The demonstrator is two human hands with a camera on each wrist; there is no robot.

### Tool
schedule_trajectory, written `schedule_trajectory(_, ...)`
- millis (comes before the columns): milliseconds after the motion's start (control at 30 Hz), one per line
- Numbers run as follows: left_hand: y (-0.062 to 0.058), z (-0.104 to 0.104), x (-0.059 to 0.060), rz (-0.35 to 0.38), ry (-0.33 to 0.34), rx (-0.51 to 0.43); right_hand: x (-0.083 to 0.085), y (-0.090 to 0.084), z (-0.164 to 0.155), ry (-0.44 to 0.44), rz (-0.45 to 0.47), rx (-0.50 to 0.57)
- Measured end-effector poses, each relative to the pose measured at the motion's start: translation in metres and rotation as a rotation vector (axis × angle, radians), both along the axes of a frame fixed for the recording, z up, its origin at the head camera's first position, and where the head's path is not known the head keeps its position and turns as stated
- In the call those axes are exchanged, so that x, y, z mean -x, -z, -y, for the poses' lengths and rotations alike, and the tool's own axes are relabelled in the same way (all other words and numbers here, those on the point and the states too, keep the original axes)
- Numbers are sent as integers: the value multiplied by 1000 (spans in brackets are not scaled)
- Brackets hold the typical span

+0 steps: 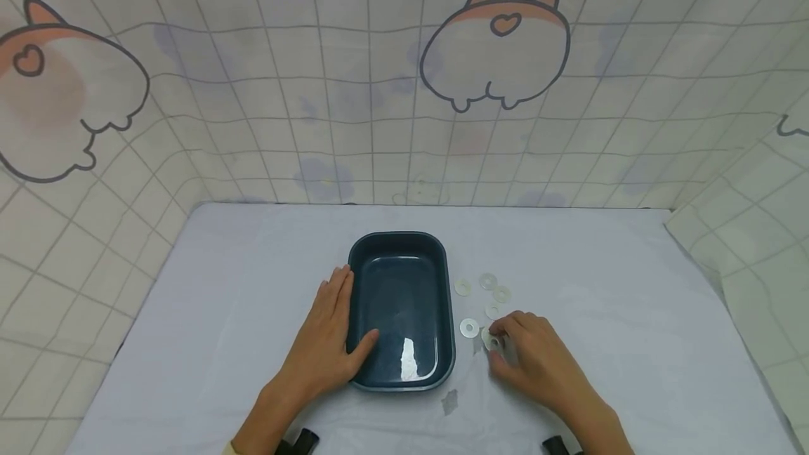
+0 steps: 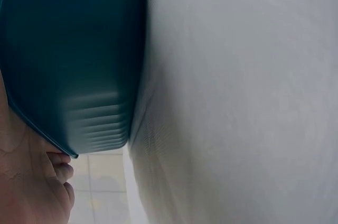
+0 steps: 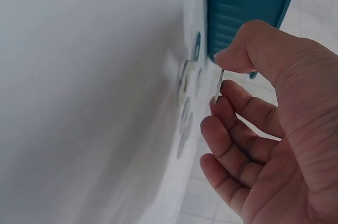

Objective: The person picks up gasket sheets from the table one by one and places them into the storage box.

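Observation:
A dark blue rectangular tray lies on the white-covered table. My left hand rests along its left rim, fingers fairly straight and thumb over the inside edge; in the left wrist view the palm is against the tray's rim. Right of the tray, my right hand pinches a flat metal washer between thumb and fingertips, seen edge-on and raised off the cloth in the right wrist view. Several more washers lie loosely grouped nearby, the closest being a shiny washer beside the tray's right wall.
A small grey patch marks the cloth near the tray's front right corner. White cloth covers the table. Behind and at the sides hangs a gridded curtain with cartoon animal prints.

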State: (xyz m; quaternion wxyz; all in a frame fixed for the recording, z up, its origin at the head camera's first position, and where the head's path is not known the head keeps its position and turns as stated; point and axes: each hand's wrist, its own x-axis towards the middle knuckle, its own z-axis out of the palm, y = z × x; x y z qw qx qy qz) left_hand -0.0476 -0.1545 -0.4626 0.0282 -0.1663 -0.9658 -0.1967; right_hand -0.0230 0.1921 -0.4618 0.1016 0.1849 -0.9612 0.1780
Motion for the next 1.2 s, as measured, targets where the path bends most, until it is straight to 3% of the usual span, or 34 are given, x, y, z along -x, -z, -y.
schedule_trajectory(467, 0, 2, 1, 23, 16, -20, 13, -9, 3, -29, 12, 55)
schedule_trajectory(1200, 0, 3, 1, 2, 19, -3, 38, -29, 21, -66, 32, 136)
